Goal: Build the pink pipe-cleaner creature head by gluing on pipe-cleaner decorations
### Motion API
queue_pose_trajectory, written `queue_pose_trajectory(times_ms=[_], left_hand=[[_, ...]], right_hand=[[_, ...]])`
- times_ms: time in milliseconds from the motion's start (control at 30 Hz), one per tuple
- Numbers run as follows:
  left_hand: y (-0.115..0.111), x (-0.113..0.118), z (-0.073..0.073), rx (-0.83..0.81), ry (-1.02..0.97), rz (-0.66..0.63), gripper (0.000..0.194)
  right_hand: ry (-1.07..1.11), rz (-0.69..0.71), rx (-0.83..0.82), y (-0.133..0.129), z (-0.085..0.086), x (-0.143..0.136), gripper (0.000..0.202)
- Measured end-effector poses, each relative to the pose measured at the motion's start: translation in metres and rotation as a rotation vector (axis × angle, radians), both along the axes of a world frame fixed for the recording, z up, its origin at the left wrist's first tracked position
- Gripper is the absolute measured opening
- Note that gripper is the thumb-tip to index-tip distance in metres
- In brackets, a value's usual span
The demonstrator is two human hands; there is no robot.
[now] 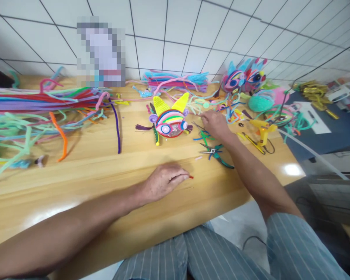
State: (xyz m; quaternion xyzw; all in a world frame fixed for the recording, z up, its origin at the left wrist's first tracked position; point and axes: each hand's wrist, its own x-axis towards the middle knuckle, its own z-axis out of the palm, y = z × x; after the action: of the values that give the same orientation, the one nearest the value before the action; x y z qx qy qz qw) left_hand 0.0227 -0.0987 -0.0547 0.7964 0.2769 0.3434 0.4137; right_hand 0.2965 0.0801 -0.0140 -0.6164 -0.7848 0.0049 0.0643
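My left hand (165, 182) is low over the near part of the table, fingers pinched on a short red piece (191, 177), which looks like pipe cleaner. Its tip pokes out past the fingertips. Farther off, my right hand (215, 125) reaches down to the tabletop with its fingers drawn together; whatever is in them is hidden. Just left of it lies a colourful pipe-cleaner animal face (172, 125) with yellow ears, round pink-and-blue eyes and purple tassels. Pliers with dark green handles (212, 151) lie below my right hand, among blue and green pipe-cleaner scraps (204, 136).
Bundles of pipe cleaners (46, 100) cover the table's left side, and another bundle (176, 81) lies by the tiled wall. A yellow glue gun (262, 130) stands at right. Finished faces (242, 79) and a teal yarn-like ball (261, 102) sit behind. A purple pipe cleaner (116, 128) lies alone.
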Motion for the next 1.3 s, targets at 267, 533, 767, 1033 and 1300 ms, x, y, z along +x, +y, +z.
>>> queue_pose_trajectory(times_ms=[267,533,767,1033,1300], left_hand=[[-0.002,-0.003,0.017,-0.293,-0.106,0.097,0.026],[0.003,0.001,0.025,-0.766,-0.395,0.191,0.054],[0.001,0.001,0.015,-0.701,-0.273,0.181,0.044],[0.001,-0.002,0.01,-0.071,-0.103,0.217,0.019],[0.003,-0.001,0.011,-0.21,-0.028,0.255,0.017]], right_hand=[[0.883,-0.004,-0.094,-0.073,0.037,-0.001,0.021],[1.189,0.092,-0.466,-0.16,0.025,-0.06,0.016],[0.97,0.096,-0.31,-0.145,0.019,-0.039,0.015],[0.574,-0.034,0.135,-0.019,0.027,0.02,0.018],[0.11,0.091,0.094,0.073,0.023,-0.041,0.035]])
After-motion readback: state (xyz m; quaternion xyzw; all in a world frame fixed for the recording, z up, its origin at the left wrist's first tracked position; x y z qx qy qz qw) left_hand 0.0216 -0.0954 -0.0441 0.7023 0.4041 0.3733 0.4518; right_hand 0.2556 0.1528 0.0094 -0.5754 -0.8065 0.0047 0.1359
